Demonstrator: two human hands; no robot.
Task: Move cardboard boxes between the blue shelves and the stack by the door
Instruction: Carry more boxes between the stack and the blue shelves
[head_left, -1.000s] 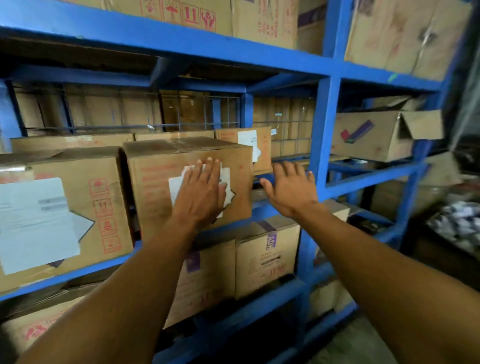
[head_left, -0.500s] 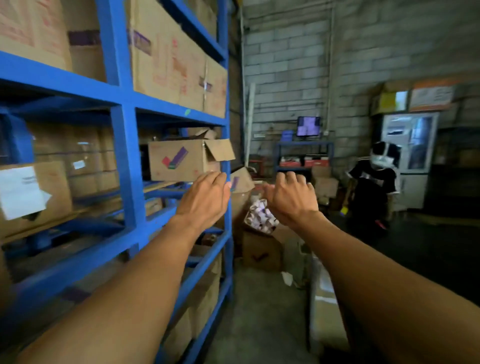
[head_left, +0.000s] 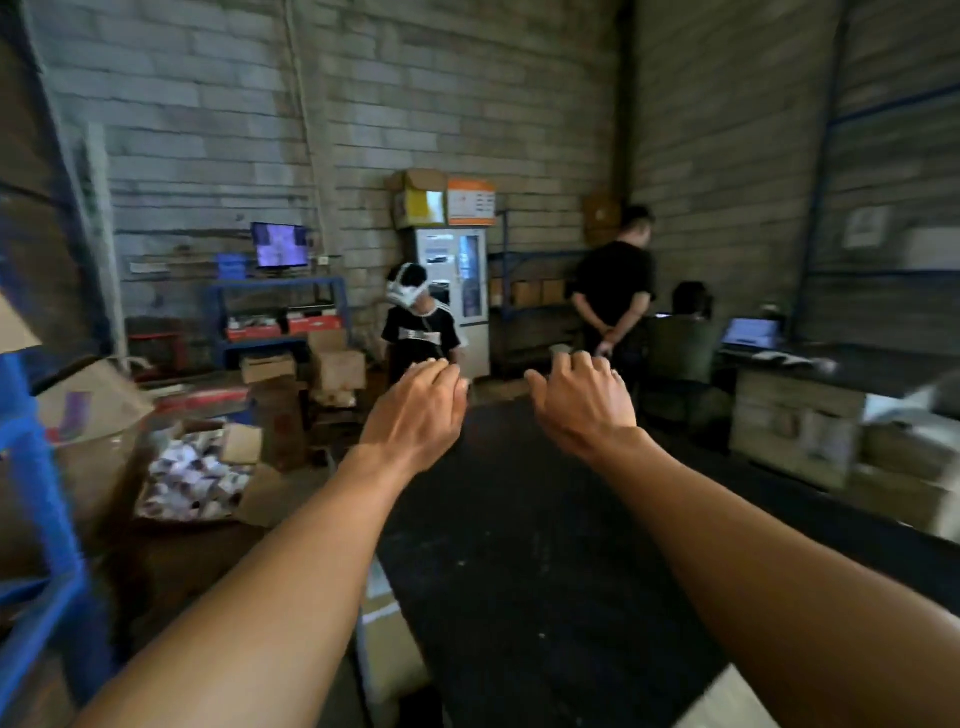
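Shelves swung out of view, left hand (head_left: 415, 410), right hand (head_left: 582, 405) empty

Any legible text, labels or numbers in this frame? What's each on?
No text is readable.
Orange sign on the white cabinet: dark print, too small.
Paper on the right wall: blurred.
Chest print on the black shirt: blurred.
Cardboard box at left: purple mark, no legible letters.

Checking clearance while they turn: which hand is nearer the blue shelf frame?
Left. The left hand hangs in the air to the right of the blue shelf frame; the right hand is farther right, beyond the left one.
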